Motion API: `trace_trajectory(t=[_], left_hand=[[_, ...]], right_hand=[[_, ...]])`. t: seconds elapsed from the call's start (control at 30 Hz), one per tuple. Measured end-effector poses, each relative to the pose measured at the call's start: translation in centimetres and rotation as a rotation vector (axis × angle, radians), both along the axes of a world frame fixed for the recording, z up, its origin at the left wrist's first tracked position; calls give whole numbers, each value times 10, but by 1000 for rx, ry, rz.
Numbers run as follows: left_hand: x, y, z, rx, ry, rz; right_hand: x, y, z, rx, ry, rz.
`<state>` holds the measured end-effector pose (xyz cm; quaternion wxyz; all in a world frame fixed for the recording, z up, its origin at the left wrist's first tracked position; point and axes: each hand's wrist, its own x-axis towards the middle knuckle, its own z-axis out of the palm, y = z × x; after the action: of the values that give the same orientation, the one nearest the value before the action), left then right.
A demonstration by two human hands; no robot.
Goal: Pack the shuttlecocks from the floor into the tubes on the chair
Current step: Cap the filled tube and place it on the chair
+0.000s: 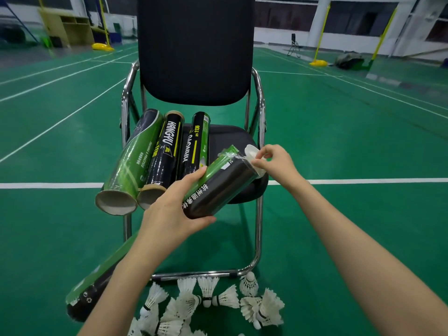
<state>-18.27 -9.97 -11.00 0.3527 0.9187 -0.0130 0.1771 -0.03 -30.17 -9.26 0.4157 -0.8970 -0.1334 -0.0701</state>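
The left hand (174, 212) grips the near end of a black-and-green tube (218, 183), fingers curled round it, holding it tilted above the near right part of the chair (194, 52) seat. The right hand (274, 161) pinches the white cap (252, 154) at the tube's far end; the cap looks partly off, though how far it is seated cannot be told.

Three more tubes (167, 151) lie side by side on the left of the seat, their near ends overhanging the edge; two of those ends show open. Another tube (97, 284) lies low at the near left, under the left forearm. The shuttlecocks (218, 299) are all on the floor in a loose heap just near the chair's base rail, so packing seems hardly begun.

Risks from here:
- The cap may spring free and fall among the shuttlecocks if the pinch slips.
- A jolt from the held tube could nudge the overhanging tubes, which look likely to roll or slide off the seat.
- The feathers look fragile; a dropped tube or a step forward could crush them.
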Motion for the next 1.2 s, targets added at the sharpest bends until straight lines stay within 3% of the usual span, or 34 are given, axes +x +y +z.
trace_trajectory(t=[0.23,0.5,0.8,0.93,1.2], left_hand=[[-1,-2,1,-10,-3,-10],[-10,-2,1,-62,-13,-18],[-31,-3,9,-153,-27,-13],[-39,-7,9,-199,-39,-21],[-56,-17,6,-235,-34,-37]], right_hand=[[-15,-1,10,151,21,41],[-95,-8,56,446,48,363],[-136,2,69,324,154,485],[-149,8,70,187,71,479],[-174,15,60,127,-81,366]])
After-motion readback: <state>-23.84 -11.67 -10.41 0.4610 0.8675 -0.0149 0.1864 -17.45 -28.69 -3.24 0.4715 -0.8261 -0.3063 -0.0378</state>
